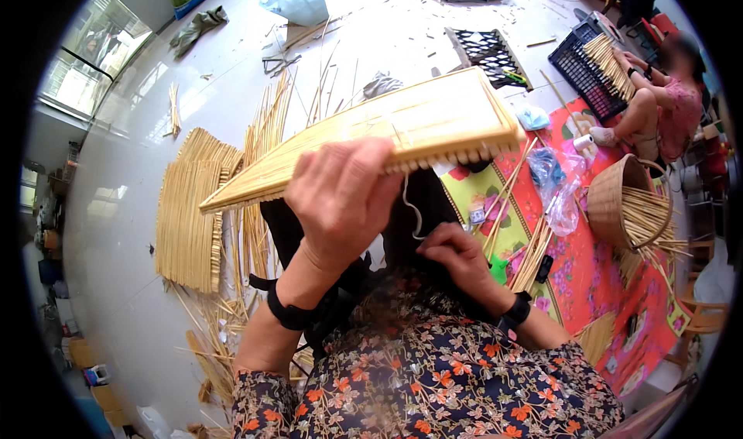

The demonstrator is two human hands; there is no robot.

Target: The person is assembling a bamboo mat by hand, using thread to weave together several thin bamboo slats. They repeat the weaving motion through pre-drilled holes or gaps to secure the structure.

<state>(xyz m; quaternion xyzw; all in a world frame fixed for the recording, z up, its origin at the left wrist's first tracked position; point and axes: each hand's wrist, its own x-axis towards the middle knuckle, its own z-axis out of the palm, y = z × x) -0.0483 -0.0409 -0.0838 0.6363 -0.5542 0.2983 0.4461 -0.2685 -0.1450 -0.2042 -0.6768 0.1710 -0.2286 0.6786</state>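
Flat pale-yellow stalk panel [433, 118]: raised left of round brown wicker basket [609, 199], seemingly angled to expose its knobbly edge.
Left grip [340, 195]: clasping panel, likely for support.
Right grip [462, 261]: pinching slack white cord [416, 211], apparently for control.

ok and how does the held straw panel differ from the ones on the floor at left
The held panel is tilted in the left hand; the floor panels lie overlapping. The held panel looks tapered toward its left end; the floor panels look more rectangular. A white cord runs from the held panel to the right hand; no such cord shows on the floor panels. Both look pale yellow and straw-like.
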